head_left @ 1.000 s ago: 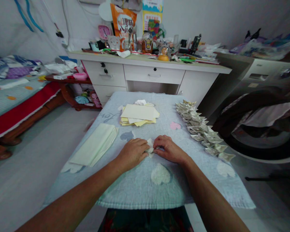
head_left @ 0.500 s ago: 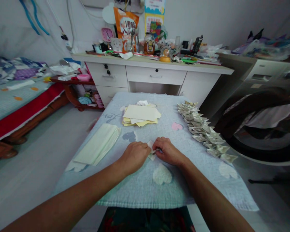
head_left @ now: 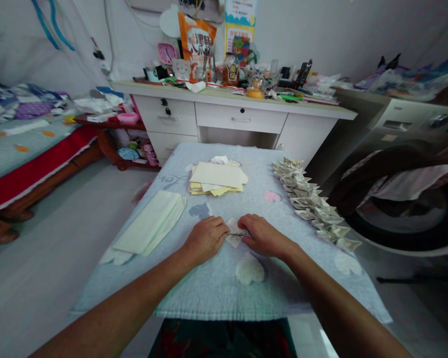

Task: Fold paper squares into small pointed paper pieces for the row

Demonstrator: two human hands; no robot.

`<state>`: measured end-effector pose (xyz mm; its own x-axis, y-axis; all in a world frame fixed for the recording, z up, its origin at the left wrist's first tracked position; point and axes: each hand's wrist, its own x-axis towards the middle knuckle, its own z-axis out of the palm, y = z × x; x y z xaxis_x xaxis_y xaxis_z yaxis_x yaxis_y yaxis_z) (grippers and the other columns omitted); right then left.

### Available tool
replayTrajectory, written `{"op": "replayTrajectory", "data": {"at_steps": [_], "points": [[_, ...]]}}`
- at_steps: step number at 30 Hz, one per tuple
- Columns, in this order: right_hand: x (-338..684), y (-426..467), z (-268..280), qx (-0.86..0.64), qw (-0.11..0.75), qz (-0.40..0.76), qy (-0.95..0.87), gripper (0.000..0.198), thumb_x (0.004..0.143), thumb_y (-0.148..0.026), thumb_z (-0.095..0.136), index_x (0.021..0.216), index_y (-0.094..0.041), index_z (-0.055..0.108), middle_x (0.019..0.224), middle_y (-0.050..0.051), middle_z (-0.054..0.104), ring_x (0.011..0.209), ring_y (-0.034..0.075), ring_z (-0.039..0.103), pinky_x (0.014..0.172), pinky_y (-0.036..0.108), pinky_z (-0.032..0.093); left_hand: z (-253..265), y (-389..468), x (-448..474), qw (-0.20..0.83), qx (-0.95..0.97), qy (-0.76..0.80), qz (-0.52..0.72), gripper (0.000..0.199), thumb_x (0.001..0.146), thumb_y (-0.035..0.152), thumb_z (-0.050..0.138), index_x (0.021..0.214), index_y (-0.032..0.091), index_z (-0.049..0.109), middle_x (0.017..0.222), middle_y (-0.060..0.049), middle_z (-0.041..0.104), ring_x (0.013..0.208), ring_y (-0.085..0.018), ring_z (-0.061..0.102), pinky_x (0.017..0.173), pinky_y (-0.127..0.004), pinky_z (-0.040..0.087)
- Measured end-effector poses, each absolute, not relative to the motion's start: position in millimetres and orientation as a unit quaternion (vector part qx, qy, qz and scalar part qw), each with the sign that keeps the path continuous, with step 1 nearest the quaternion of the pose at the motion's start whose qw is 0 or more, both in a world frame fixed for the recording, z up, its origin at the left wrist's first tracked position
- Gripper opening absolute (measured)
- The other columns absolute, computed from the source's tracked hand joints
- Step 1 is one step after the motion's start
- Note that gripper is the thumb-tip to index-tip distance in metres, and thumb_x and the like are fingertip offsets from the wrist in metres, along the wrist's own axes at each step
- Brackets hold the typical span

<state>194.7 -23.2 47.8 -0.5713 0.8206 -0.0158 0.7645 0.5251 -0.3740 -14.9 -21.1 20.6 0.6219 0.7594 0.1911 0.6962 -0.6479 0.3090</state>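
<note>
Between my hands, just above the cloth-covered table (head_left: 194, 293), is a small folded piece of pale paper (head_left: 234, 232). My left hand (head_left: 206, 236) pinches its left corner, fingers curled together. On the opposite side my right hand (head_left: 262, 234) grips the right corner between thumb and fingers. A dark line or slit runs across the paper's middle. Past the hands lies a stack of cream and yellow paper sheets (head_left: 218, 175). To the left is a folded pad of pale green paper (head_left: 149, 221). Rows of folded paper boats (head_left: 311, 201) stand along the right side.
A crumpled white tissue (head_left: 219, 159) sits behind the paper stack. Beyond the table stands a white desk (head_left: 242, 117) crowded with jars and bags. A washing machine (head_left: 399, 124) with its door open is at the right, a bed (head_left: 33, 154) at the left.
My hands have moved slightly apart, and more of the folded paper shows between them, lying wider and flatter. Both hands still hold it. The view has shifted a little.
</note>
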Motion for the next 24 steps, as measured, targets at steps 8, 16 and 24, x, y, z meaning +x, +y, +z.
{"op": "replayTrajectory", "data": {"at_steps": [8,16,24], "points": [[192,-16,39,-0.449,0.127,0.189,-0.864,0.018,0.077,-0.013,0.063,0.094,-0.019,0.059,0.091,0.003,0.056,0.083,0.015,0.051,0.073,0.026,0.035,9,-19,-16,0.125,0.872,0.421,0.218,0.016,0.091,0.022,0.049,0.090,0.019,0.064,0.087,-0.004,0.061,0.086,-0.018,0.054,0.079,-0.032,0.041],[189,-14,25,-0.454,0.164,0.185,-0.856,0.011,0.081,-0.011,0.061,0.085,-0.020,0.065,0.088,0.002,0.060,0.091,0.017,0.048,0.081,0.030,0.031,7,-15,-19,0.169,0.851,0.435,0.242,0.003,0.081,0.019,0.062,0.078,0.018,0.062,0.086,-0.003,0.058,0.086,-0.018,0.053,0.079,-0.031,0.040],[188,-17,23,-0.458,0.179,0.196,-0.848,0.005,0.084,-0.023,0.064,0.085,-0.019,0.061,0.084,0.001,0.058,0.086,0.017,0.047,0.080,0.031,0.030,4,-12,-21,0.208,0.834,0.439,0.262,0.008,0.081,0.022,0.064,0.075,0.018,0.063,0.083,-0.002,0.058,0.084,-0.016,0.053,0.077,-0.030,0.040]]}}
